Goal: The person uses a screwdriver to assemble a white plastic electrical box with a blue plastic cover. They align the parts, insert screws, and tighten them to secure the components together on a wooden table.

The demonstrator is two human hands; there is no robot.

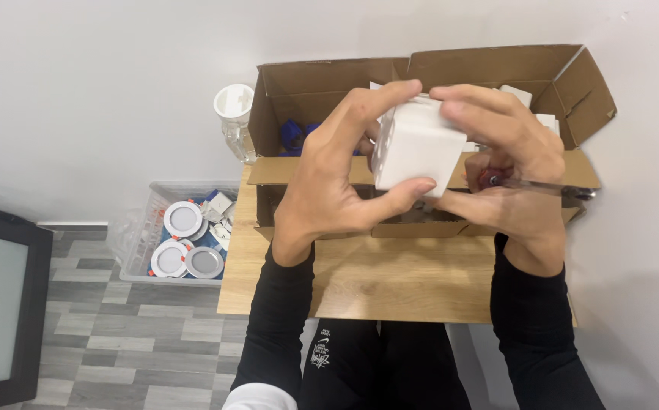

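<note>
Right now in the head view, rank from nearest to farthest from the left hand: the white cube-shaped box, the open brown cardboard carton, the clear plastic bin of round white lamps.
1. White cube-shaped box: held in the left hand.
2. Open brown cardboard carton: just behind, on the table.
3. Clear plastic bin of round white lamps: on the floor, far left.

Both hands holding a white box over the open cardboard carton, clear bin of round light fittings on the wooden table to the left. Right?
Not quite. The head view shows the clear bin of round light fittings on the grey floor beside the wooden table, not on it. The rest stands: left hand and right hand hold the white box over the open cardboard carton.
</note>
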